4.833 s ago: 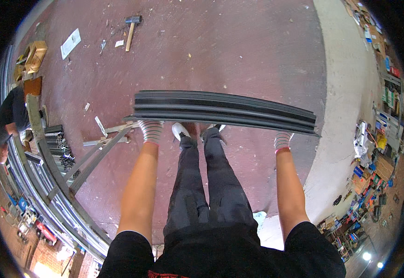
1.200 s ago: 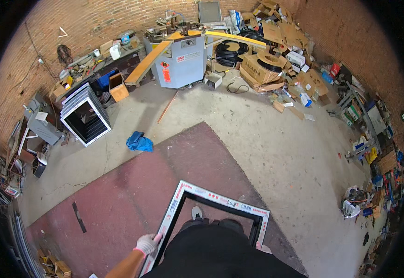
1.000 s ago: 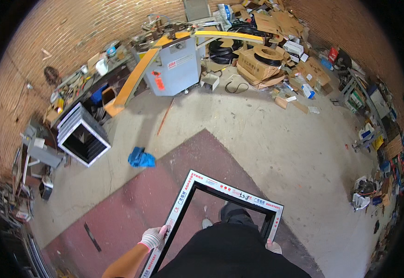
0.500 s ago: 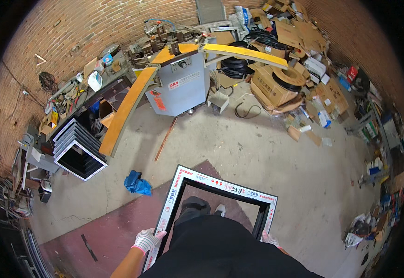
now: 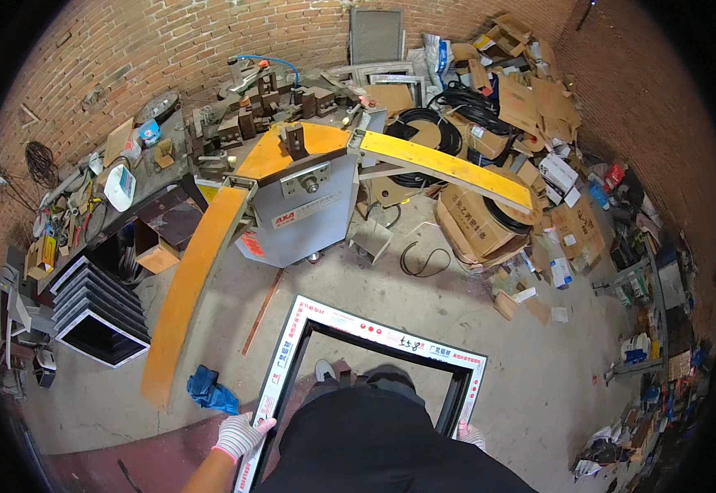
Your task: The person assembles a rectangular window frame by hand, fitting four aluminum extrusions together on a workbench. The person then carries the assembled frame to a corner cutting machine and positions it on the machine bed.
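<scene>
A rectangular window frame (image 5: pixel 384 331), black with printed white protective film on its faces, is held in front of my body at waist height. My left hand (image 5: pixel 241 435), in a striped white glove, is closed round its left side, thumb on the top face. On the opposite side my right hand (image 5: pixel 471 435) grips the frame's right bar; most of its fingers are hidden by the frame and my clothing. Through the opening I see my shoes and the floor. Ahead stands a grey machine (image 5: pixel 313 222) with yellow arms.
One yellow arm (image 5: pixel 193 287) reaches toward me at left; the other (image 5: pixel 448 164) spreads right. Stacked black frames (image 5: pixel 99 316) stand at far left. A blue cloth (image 5: pixel 211 390) and a thin strip (image 5: pixel 262 312) lie on the floor. Cardboard boxes (image 5: pixel 473 226) and coiled black profile are piled back right.
I have moved forward with the window frame, so the machine and its yellow arms appear nearer. My feet have stepped. Both hands keep their hold on the frame.
</scene>
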The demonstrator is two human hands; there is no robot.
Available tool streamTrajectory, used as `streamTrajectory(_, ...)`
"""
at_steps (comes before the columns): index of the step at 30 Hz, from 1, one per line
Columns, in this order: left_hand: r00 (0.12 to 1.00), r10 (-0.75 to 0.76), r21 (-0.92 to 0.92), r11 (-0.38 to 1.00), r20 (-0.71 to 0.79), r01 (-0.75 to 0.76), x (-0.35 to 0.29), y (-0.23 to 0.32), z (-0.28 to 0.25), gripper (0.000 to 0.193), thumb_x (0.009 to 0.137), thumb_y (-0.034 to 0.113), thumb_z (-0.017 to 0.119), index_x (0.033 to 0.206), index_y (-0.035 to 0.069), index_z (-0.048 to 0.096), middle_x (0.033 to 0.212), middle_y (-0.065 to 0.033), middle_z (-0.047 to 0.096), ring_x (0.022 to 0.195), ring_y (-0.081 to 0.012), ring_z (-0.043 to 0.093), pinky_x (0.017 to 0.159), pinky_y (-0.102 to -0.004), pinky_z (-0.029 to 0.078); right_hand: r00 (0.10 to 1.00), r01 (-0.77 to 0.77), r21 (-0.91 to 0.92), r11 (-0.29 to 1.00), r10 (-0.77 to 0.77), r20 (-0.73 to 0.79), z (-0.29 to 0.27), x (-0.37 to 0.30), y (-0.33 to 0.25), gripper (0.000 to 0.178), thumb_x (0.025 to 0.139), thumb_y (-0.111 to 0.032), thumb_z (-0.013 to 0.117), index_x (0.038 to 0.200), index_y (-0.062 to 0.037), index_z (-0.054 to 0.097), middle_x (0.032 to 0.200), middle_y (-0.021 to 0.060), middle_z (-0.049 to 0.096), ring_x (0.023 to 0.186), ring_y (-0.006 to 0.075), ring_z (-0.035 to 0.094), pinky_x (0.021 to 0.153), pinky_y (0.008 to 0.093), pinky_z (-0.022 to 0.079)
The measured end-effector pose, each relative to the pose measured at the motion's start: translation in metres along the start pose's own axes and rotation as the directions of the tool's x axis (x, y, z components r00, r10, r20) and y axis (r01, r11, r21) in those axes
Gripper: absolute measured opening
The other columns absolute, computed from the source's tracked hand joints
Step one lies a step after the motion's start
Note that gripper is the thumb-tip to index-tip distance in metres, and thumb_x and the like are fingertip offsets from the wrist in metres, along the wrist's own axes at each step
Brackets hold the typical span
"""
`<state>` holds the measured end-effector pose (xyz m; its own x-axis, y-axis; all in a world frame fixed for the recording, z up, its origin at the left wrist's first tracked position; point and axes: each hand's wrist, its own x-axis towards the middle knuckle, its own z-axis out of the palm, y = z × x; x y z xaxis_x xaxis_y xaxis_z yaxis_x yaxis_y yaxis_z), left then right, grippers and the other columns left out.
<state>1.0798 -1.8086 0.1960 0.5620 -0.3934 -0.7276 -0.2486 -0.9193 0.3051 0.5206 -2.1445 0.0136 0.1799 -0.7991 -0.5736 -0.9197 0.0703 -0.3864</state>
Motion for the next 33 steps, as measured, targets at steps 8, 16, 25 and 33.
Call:
streamTrajectory(8,0.987,0.023,-0.038,0.999,-0.162,-0.029,0.099,0.093,-0.116,0.053,0.092,0.053,0.071,0.111,0.004,0.077,0.088,-0.0192,0.076,0.083,-0.0300,0.075,0.079,-0.0369,0.056,0.996,0.076,0.147,0.986,-0.069,-0.057,-0.047,0.101,-0.169,0.074,0.105,-0.064,0.034,0.097,-0.0007,0.072,0.087,0.0258,0.071,0.086,0.0419,0.071,0.078,0.0500,0.052)
streamTrajectory(16,0.917,-0.138,-0.383,0.924,-0.373,-0.017,0.184,0.193,-0.187,0.048,0.102,0.041,0.065,0.087,-0.004,0.073,0.065,-0.0008,0.060,0.062,-0.0089,0.051,0.057,-0.0310,0.045,0.989,0.148,-0.001,0.989,-0.148,-0.002,-0.121,0.269,-0.335,0.076,0.103,-0.068,0.032,0.082,-0.0020,0.064,0.070,0.0234,0.064,0.070,0.0426,0.065,0.068,0.0501,0.050)
streamTrajectory(25,0.897,-0.140,-0.476,0.875,-0.420,-0.086,0.247,0.264,-0.303,0.031,0.098,0.029,0.068,0.089,-0.001,0.074,0.069,0.0027,0.061,0.063,-0.0063,0.051,0.057,-0.0285,0.044,0.988,0.156,0.375,0.914,-0.151,-0.042,-0.161,0.358,-0.457,0.063,0.104,-0.060,0.048,0.072,-0.0069,0.056,0.059,0.0017,0.053,0.058,0.0131,0.052,0.054,0.0347,0.044)
streamTrajectory(33,0.967,-0.118,-0.561,0.827,-0.227,-0.031,0.358,0.262,-0.426,0.033,0.079,0.018,0.087,0.104,0.002,0.073,0.084,-0.0021,0.069,0.073,-0.0101,0.060,0.068,-0.0284,0.053,0.991,0.110,0.541,0.834,-0.134,0.006,-0.149,0.372,-0.598,0.061,0.105,-0.059,0.050,0.086,-0.0036,0.064,0.070,-0.0016,0.055,0.066,0.0089,0.048,0.059,0.0291,0.041)
